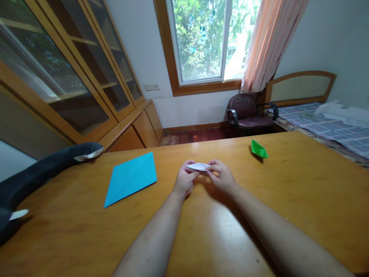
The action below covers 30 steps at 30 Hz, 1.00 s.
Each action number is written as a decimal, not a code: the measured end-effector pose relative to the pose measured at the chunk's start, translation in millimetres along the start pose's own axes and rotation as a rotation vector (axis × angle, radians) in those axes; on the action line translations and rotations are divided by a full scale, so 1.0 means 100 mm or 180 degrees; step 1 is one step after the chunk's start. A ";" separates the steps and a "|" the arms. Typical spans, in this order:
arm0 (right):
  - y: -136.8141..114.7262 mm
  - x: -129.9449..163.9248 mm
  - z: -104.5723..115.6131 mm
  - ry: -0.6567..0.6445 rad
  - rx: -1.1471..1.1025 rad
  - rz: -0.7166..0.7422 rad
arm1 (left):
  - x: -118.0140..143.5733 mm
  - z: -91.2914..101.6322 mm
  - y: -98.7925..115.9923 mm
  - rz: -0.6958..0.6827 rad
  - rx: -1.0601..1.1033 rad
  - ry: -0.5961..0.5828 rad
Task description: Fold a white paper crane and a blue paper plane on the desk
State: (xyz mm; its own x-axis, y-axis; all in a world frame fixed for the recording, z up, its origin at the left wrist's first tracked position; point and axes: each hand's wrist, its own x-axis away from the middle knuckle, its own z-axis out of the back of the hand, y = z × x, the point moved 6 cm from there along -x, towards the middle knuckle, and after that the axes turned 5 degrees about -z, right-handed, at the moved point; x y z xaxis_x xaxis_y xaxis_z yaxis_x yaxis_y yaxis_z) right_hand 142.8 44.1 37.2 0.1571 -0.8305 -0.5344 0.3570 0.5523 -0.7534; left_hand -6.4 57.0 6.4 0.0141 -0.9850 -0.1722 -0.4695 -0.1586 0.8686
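Between my two hands is a small folded white paper (198, 166), held a little above the wooden table. My left hand (185, 180) pinches its left end, thumb in front and fingers behind. At the right end, my right hand (221, 175) grips it between thumb and fingers. Part of the paper is hidden by the fingertips. To the left lies a flat blue sheet of paper (131, 179) with a diagonal crease. A green folded paper boat (259, 150) sits near the far edge on the right.
The wooden table (302, 200) spans the foreground. A dark plush toy (43, 169) with white parts rests along its left side. Beyond are a glass-fronted cabinet (86, 69), a brown armchair (245, 109) and a bed (323, 119) at right.
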 end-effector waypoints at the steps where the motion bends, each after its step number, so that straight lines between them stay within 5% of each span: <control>1: 0.02 0.00 0.02 0.0014 0.0035 -0.0004 | -0.02 0.04 0.03 -0.0010 -0.0150 0.0000; 10: 0.16 -0.03 0.05 -0.0269 0.0140 -0.0193 | -0.07 0.14 0.18 -0.0207 -0.2088 -0.0447; 22: 0.39 0.02 -0.01 0.0131 -0.0923 -0.1350 | -0.09 0.17 0.15 -0.0078 -0.1743 -0.0203; 30: 0.45 0.01 0.01 0.0229 -0.1216 -0.1664 | -0.11 0.16 0.10 -0.0036 -0.1520 -0.0152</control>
State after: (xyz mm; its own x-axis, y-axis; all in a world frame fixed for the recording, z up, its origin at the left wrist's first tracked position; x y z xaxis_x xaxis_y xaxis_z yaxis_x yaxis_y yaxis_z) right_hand 159.9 67.9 3.3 -0.0155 -0.9971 -0.0748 0.0149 0.0746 -0.9971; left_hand -25.7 67.8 9.4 -0.0289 -0.9805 -0.1944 -0.0115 -0.1941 0.9809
